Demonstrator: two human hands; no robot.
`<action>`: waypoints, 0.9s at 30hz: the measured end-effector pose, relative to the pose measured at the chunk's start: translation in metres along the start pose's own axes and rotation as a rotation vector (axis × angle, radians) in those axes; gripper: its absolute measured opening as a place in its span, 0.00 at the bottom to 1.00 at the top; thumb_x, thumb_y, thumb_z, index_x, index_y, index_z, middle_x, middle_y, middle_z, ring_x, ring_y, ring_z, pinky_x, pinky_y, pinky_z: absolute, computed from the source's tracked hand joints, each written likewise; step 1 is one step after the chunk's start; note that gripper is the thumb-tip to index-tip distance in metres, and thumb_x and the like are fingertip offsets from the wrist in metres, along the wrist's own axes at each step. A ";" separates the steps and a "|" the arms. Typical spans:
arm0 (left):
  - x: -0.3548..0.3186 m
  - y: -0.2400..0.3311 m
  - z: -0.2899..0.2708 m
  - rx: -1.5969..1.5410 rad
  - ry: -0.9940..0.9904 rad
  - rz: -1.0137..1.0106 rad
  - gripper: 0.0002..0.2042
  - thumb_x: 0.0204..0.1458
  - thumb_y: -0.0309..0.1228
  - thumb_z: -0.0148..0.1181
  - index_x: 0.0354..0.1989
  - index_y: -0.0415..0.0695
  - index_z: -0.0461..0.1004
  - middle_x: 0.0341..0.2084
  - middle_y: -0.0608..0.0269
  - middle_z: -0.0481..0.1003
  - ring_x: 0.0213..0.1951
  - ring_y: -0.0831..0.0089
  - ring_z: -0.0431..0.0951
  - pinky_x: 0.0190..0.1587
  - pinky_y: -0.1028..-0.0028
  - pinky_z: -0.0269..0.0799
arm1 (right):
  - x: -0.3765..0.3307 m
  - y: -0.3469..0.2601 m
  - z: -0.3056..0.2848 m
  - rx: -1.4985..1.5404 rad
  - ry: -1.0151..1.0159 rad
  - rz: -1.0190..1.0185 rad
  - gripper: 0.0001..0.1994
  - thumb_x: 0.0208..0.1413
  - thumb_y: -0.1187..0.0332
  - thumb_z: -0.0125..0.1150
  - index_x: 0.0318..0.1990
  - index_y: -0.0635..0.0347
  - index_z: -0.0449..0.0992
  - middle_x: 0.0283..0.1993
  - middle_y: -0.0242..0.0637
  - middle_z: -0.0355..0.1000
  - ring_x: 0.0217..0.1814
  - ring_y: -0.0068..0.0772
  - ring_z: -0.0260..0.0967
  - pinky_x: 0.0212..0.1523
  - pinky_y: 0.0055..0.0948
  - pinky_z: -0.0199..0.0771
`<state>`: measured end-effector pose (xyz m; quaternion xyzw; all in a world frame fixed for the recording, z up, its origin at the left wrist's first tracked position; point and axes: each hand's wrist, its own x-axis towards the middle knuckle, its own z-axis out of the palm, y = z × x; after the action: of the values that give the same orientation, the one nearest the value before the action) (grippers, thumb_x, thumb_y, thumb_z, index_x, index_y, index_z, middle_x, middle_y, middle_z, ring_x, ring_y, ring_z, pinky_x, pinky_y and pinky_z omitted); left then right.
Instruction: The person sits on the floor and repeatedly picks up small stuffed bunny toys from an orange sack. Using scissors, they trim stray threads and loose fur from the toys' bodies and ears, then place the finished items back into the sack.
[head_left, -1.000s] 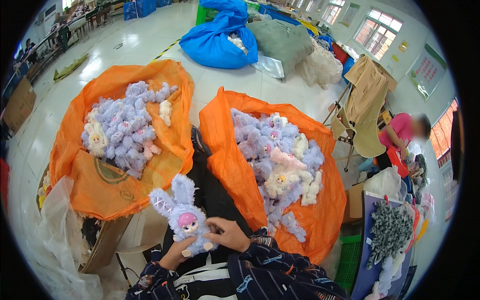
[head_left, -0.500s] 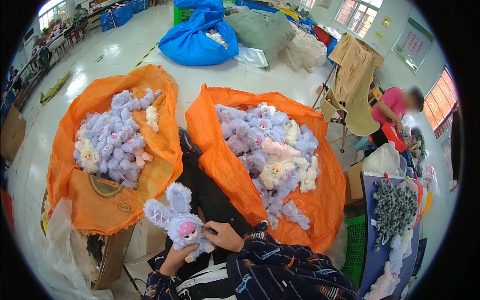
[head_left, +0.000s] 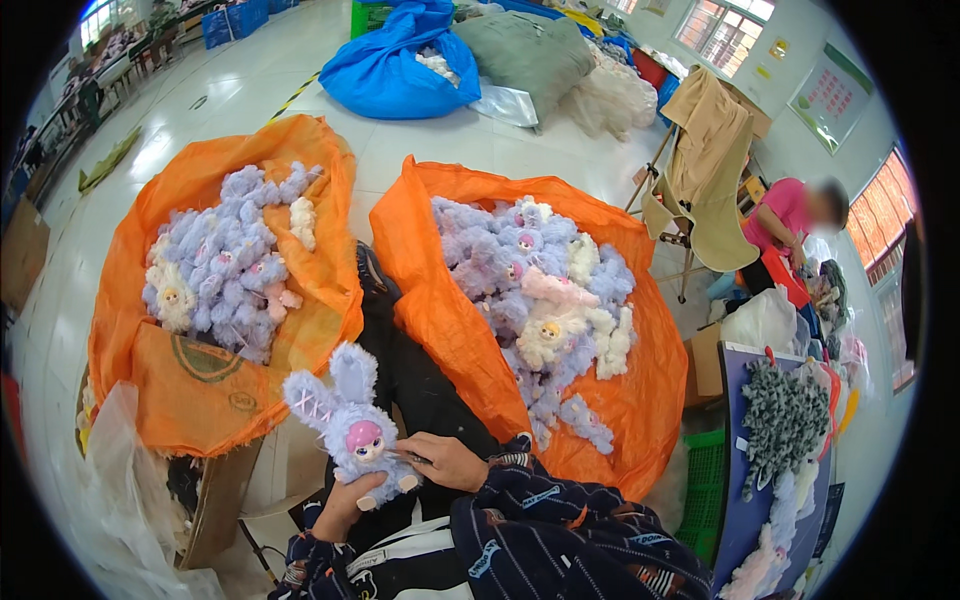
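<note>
Gripped from below by the left hand (head_left: pixel 345 500), a lilac plush rabbit (head_left: pixel 352 425) is held upright over the lap, while its side is pinched by the right hand (head_left: pixel 445 462). Two orange sacks (head_left: pixel 440 300) of similar toys are spread on the floor (head_left: pixel 400 150) beyond.

a left hand (head_left: pixel 340 505) props up a lilac plush rabbit (head_left: pixel 352 425) while the right hand (head_left: pixel 447 462) pinches its side, between two orange sacks (head_left: pixel 430 300) of plush toys.
</note>
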<state>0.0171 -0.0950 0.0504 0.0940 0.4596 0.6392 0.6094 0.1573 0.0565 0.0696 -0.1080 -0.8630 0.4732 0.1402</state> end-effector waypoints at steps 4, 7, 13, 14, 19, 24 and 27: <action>0.003 0.000 -0.006 -0.076 -0.041 -0.043 0.21 0.42 0.24 0.58 0.48 0.38 0.66 0.41 0.59 0.71 0.42 0.68 0.72 0.46 0.71 0.68 | 0.000 -0.001 -0.008 -0.265 -0.056 -0.186 0.19 0.43 0.75 0.55 0.47 0.63 0.66 0.39 0.42 0.67 0.34 0.41 0.69 0.33 0.28 0.70; 0.001 0.004 0.002 -0.149 -0.030 -0.077 0.21 0.42 0.24 0.57 0.48 0.38 0.65 0.41 0.59 0.71 0.43 0.68 0.72 0.47 0.71 0.68 | 0.003 -0.005 -0.018 -0.461 -0.093 -0.311 0.20 0.42 0.75 0.55 0.47 0.63 0.65 0.39 0.40 0.66 0.33 0.38 0.70 0.30 0.27 0.70; 0.017 -0.002 0.001 -0.132 -0.013 0.020 0.20 0.43 0.22 0.56 0.48 0.38 0.65 0.42 0.58 0.71 0.44 0.67 0.72 0.46 0.70 0.68 | 0.004 -0.016 -0.023 -0.156 0.050 -0.063 0.20 0.40 0.65 0.64 0.45 0.54 0.71 0.30 0.34 0.68 0.26 0.34 0.70 0.22 0.25 0.67; 0.020 -0.001 0.002 -0.127 -0.014 0.027 0.20 0.43 0.21 0.56 0.48 0.38 0.65 0.42 0.58 0.71 0.44 0.67 0.72 0.46 0.70 0.68 | 0.004 -0.022 -0.022 -0.244 -0.004 -0.094 0.20 0.40 0.66 0.64 0.45 0.54 0.70 0.28 0.33 0.67 0.24 0.34 0.69 0.21 0.26 0.67; 0.016 -0.001 0.000 -0.174 -0.042 0.037 0.22 0.41 0.19 0.55 0.49 0.38 0.65 0.43 0.58 0.70 0.44 0.68 0.72 0.47 0.71 0.68 | -0.001 -0.015 -0.012 -0.324 -0.029 -0.116 0.17 0.40 0.66 0.63 0.40 0.54 0.69 0.25 0.34 0.64 0.24 0.36 0.68 0.23 0.30 0.68; 0.013 -0.005 -0.001 -0.257 -0.007 -0.029 0.25 0.38 0.20 0.58 0.51 0.39 0.63 0.42 0.60 0.70 0.44 0.70 0.72 0.46 0.71 0.68 | 0.004 -0.008 -0.007 -0.243 0.032 -0.056 0.15 0.36 0.66 0.66 0.34 0.57 0.70 0.31 0.39 0.70 0.28 0.39 0.71 0.28 0.29 0.71; 0.019 -0.013 0.001 -0.202 -0.034 -0.035 0.20 0.41 0.21 0.59 0.46 0.40 0.66 0.38 0.63 0.72 0.39 0.75 0.73 0.40 0.74 0.69 | -0.007 -0.003 0.012 0.116 0.271 0.325 0.09 0.44 0.71 0.61 0.30 0.63 0.67 0.23 0.39 0.68 0.22 0.24 0.68 0.24 0.23 0.67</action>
<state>0.0223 -0.0804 0.0341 0.0349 0.3838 0.6698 0.6347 0.1593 0.0428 0.0653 -0.3001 -0.7789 0.5195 0.1828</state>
